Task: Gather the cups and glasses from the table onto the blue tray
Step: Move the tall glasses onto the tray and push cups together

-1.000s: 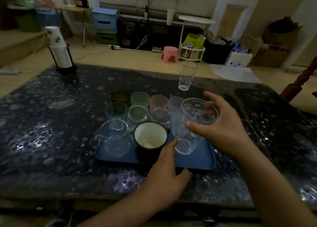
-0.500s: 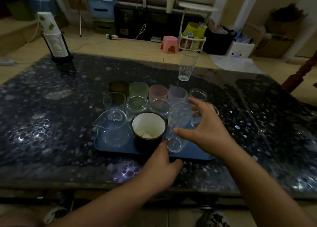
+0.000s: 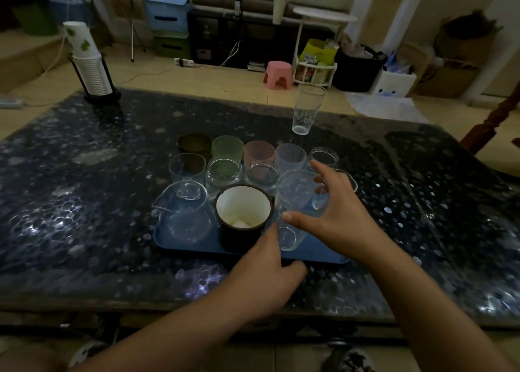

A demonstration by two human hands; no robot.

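Right hand (image 3: 334,219) gripping clear glass (image 3: 295,202) over blue tray (image 3: 318,255); left hand (image 3: 267,270) loosely curled, holding nothing. Risk: knocking enamel mug (image 3: 242,216) in crowded row.

On the blue tray (image 3: 323,255): four tinted cups (image 3: 227,146), six clear glasses (image 3: 223,171), one glass pitcher (image 3: 183,211), one mug (image 3: 242,212). Beyond it, one tall glass (image 3: 306,109).

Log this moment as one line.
right hand grips clear glass on blue tray | left hand at tray edge | tall glass still on table
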